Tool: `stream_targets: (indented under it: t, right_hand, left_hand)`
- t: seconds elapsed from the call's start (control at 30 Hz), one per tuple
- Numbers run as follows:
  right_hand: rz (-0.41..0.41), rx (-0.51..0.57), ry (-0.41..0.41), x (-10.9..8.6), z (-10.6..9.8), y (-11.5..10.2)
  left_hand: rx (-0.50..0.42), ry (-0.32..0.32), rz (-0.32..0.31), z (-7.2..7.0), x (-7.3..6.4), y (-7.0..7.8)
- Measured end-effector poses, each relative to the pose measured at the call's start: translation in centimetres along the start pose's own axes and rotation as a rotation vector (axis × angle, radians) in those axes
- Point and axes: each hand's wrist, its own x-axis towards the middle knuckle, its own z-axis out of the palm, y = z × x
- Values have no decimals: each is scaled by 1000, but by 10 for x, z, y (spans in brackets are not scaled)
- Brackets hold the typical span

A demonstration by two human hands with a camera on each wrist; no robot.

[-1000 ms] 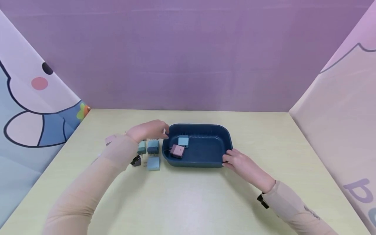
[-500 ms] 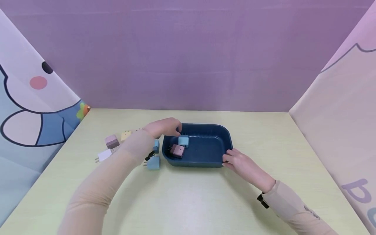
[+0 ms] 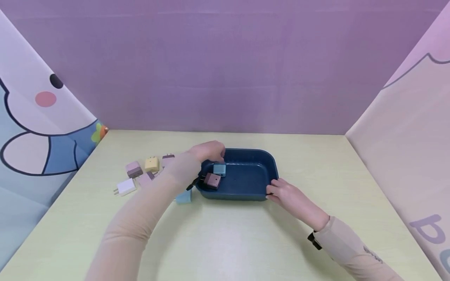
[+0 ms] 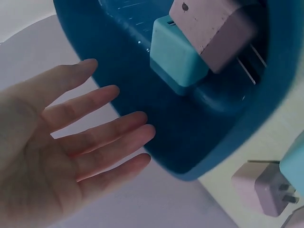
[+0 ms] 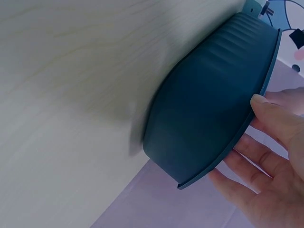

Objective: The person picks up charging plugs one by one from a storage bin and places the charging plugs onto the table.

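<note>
My left hand [image 3: 211, 150] hovers over the far left rim of a dark blue plastic bin [image 3: 249, 177]. In the left wrist view its fingers are stretched out and spread, holding nothing. Close by inside the bin lie a light blue charger plug [image 3: 219, 169] and a dusty pink charger plug [image 3: 212, 180], its metal prongs showing in the left wrist view. My right hand [image 3: 291, 197] grips the bin's near right corner. The right wrist view shows the thumb [image 5: 263, 111] on the outside of the wall and the other fingers over the rim.
Left of the bin lie several more charger plugs: a white one [image 3: 125, 187], a yellow one [image 3: 152, 164], a purple one [image 3: 133, 169] and a blue one [image 3: 183, 197] partly behind my left sleeve. A purple backdrop [image 3: 225, 70] rises behind the table.
My left hand has moved right, from the bin's left rim to over its far left part. Plugs on the left have come out from behind the sleeve. The right hand stays put.
</note>
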Motion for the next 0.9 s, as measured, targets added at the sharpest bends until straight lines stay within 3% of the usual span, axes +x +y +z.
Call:
stream_targets:
  t: [0.5,0.77,0.9]
  right_hand:
    - [8,5,-2,1,0,0]
    - [13,9,-11,1,0,0]
    - [12,8,-8,1,0,0]
  left_hand:
    - [36,-29,-116,8,22,3]
    - [74,-60,-136,13,26,10]
    - [41,-55,-179,15,25,16]
